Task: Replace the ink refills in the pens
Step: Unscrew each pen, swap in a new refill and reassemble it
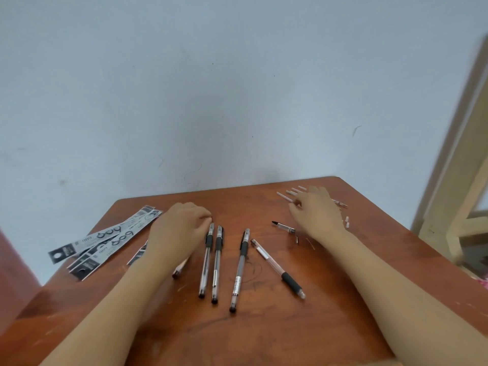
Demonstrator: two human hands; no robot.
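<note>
Your left hand (pixel 182 225) is resting knuckles-up on the bench (pixel 264 339), its fingers curling down at the capped end of the leftmost gel pen (pixel 206 262). Whether they are pinching that cap or only touching it cannot be told. Your right hand (pixel 318 212) is reaching over the far right corner, palm down. Its fingers are spreading loosely, blurred, above a scatter of pale ink refills (pixel 286 196), with no grip on any of them showing.

Just beside the leftmost gel pen, a second capped pen (pixel 217 262) is lying parallel to it, and a third capped pen (pixel 239 270) is lying a little apart to the right, all three with caps pointing away from you. Right of them, an opened pen barrel (pixel 277 270) is lying on a diagonal, its black grip toward you. Between the barrel and your right hand, a detached pen tip (pixel 284 227) is lying on the wood, with two small slivers (pixel 311 243) near your wrist and small white pieces (pixel 346 222) just beyond it.

Another pen (pixel 179 270) is showing partly from under your left forearm. At the bench's left edge, black-and-white refill packets (pixel 105 241) are lying fanned out, one slipping under your left wrist. A pale blue wall (pixel 237 88) is standing behind, and a wooden frame (pixel 459 180) is leaning in at right.
</note>
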